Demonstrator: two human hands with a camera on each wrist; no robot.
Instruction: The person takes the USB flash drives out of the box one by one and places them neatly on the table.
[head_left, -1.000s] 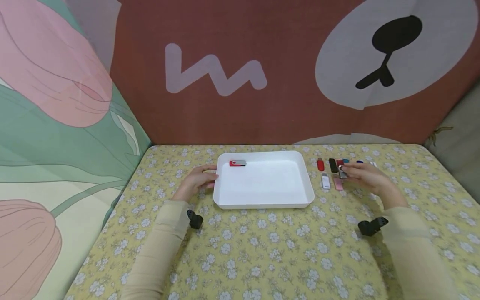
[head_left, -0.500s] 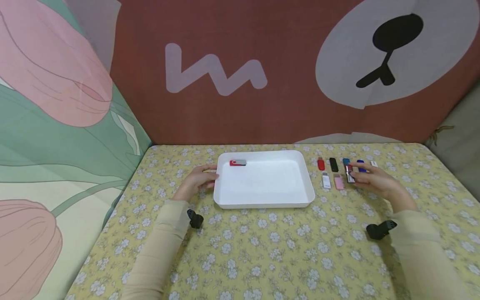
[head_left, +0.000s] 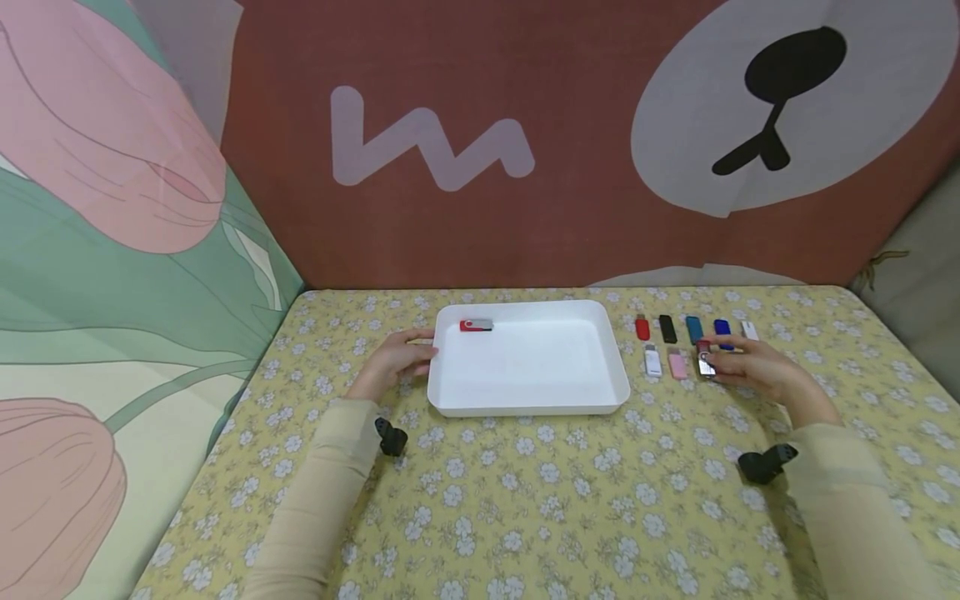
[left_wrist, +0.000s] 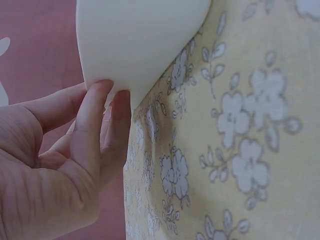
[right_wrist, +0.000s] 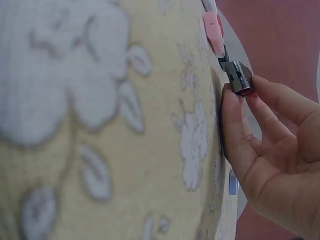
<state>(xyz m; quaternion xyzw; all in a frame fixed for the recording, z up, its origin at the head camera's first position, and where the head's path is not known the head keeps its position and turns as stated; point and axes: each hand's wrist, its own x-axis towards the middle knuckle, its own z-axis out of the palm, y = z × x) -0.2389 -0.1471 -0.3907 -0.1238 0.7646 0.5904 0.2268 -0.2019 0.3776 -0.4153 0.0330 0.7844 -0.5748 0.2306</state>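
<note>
In the head view my right hand pinches a dark red and silver USB flash drive between thumb and fingers, low over the cloth. The right wrist view has its metal cover turned towards me. A pink flash drive lies just left of it, and a white flash drive farther left. My left hand rests its fingertips on the outer left side of a white tray. In the left wrist view those fingers touch the tray wall near its corner.
Inside the tray, at its back left, lies a red and silver flash drive. Behind the right hand runs a row: a red drive, a black one, teal, blue and white. Printed cloth walls stand behind and left.
My right hand has carried the dark red and silver flash drive to the right and nearer me, from beside the black drive to right of the pink one. The left hand stays at the tray.
</note>
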